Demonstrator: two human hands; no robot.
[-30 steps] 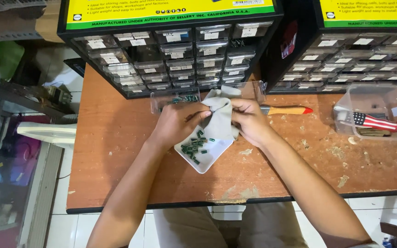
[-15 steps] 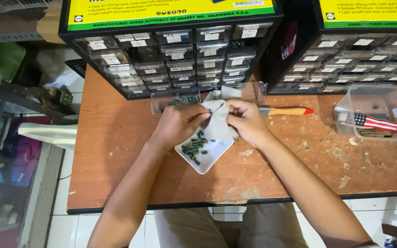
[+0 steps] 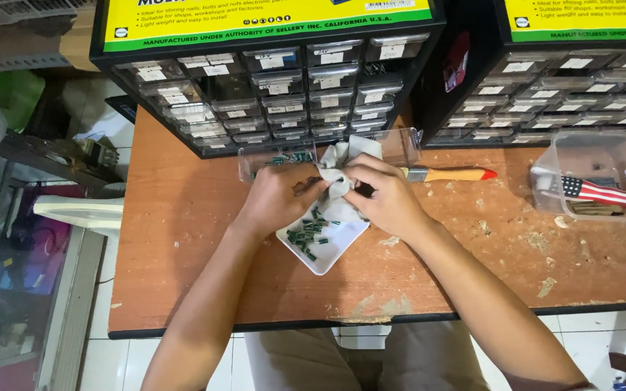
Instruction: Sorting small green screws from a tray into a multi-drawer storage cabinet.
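Underneath, worn orange worktop (image 3: 182, 239), tiled floor (image 3: 121, 362).

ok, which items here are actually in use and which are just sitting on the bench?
In use:
left hand and right hand, both gripping the grey cloth
white tray of small green parts
clear drawer holding more green parts

Lying about:
orange-handled tool
striped-handled tool
drawer cabinets

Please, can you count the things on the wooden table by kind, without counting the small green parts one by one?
Drawer cabinets: 2
Clear plastic drawers: 3
White tray: 1
Grey cloth, held by left hand and right hand: 1
Handled tools: 2
Total: 9
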